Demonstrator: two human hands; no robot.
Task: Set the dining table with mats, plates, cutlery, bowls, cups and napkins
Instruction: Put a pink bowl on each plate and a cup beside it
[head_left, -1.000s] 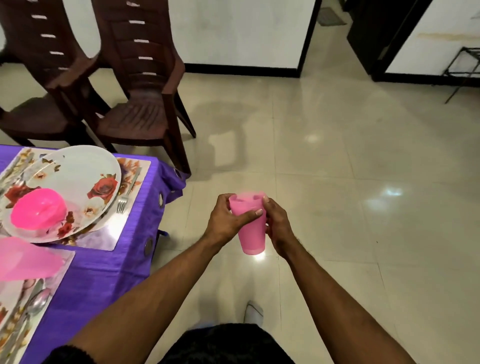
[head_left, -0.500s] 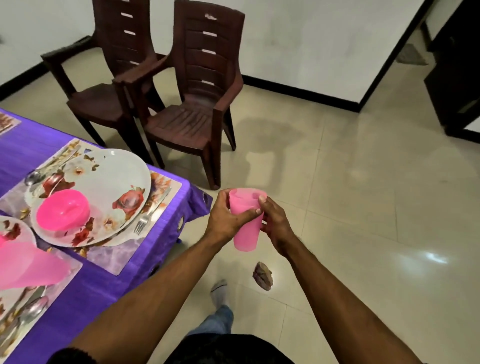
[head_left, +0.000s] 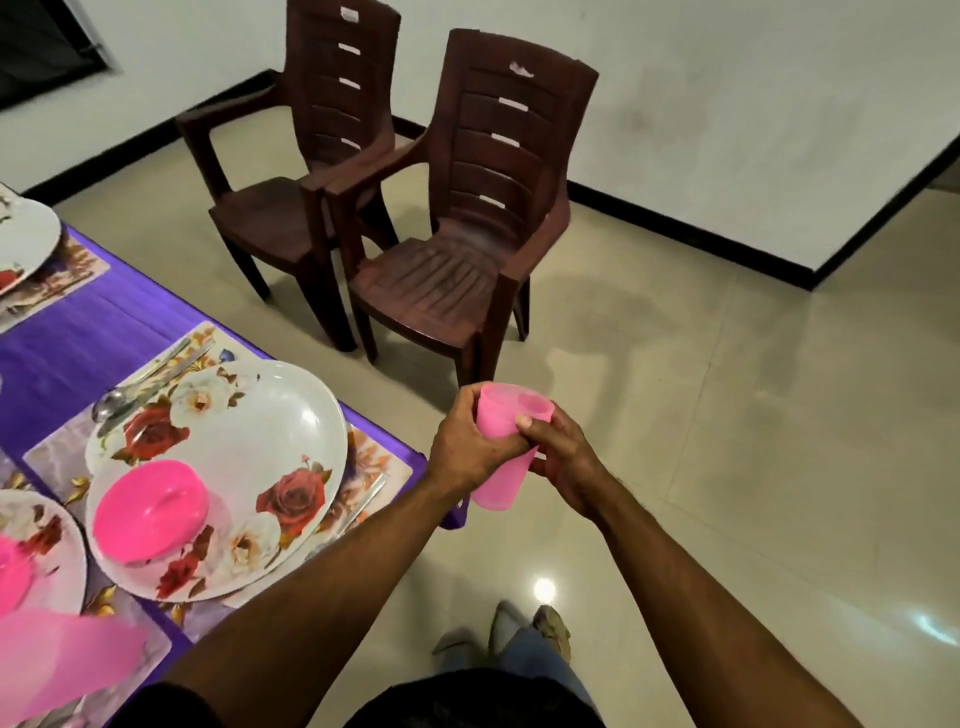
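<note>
A pink plastic cup (head_left: 506, 415) hangs upright over the floor, just off the table's corner. My left hand (head_left: 470, 449) grips its side and my right hand (head_left: 563, 460) holds it from the other side, thumb on the rim. On the purple tablecloth (head_left: 93, 338) lies a floral mat (head_left: 374, 462) carrying a white rose-patterned plate (head_left: 270, 431) with an upturned pink bowl (head_left: 150, 512) on it. A spoon (head_left: 111, 405) lies on the mat's far side, a fork (head_left: 363, 506) on its near side.
Two dark brown plastic chairs (head_left: 457, 249) stand side by side on the tiled floor beyond the table. More plates sit at the left edge (head_left: 21, 244) and lower left (head_left: 41, 551). A blurred pink cup (head_left: 62, 660) is at the bottom left. My feet (head_left: 519, 634) are below.
The view has swung left and closer to the table, so the chairs and place setting show more fully. Both hands keep the same hold on the pink cup.
</note>
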